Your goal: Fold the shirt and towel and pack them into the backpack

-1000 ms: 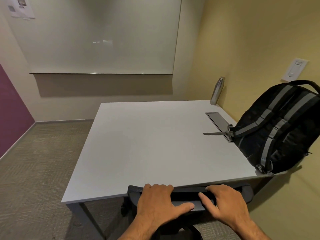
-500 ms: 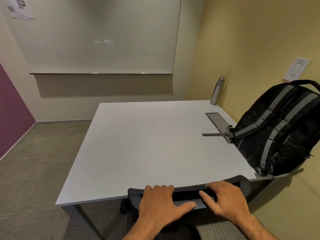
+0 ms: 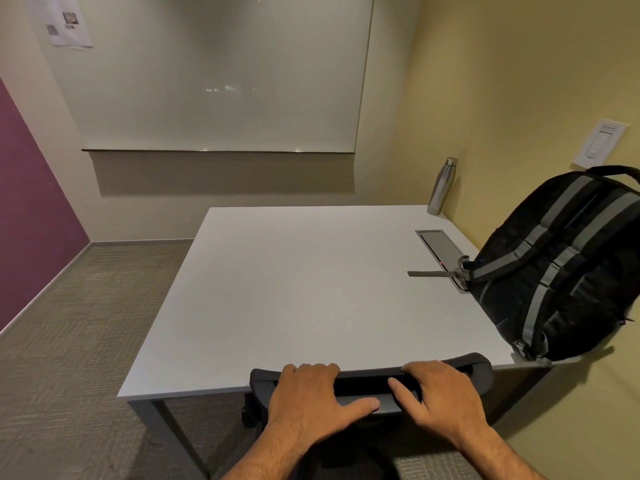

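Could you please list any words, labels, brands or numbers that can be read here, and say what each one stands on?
None can be read.
Paper sheet on the far wall: printed text and pictures, too blurred to read.
Wall switch plate above the backpack: a small line of print at its top, too small to read.
Backpack and steel bottle: no lettering shows.

Both hands, left (image 3: pixel 308 398) and right (image 3: pixel 441 398), are gripping a chair back (image 3: pixel 479 370) at the table (image 3: pixel 294 289); backpack (image 3: pixel 561 268) is sitting right.
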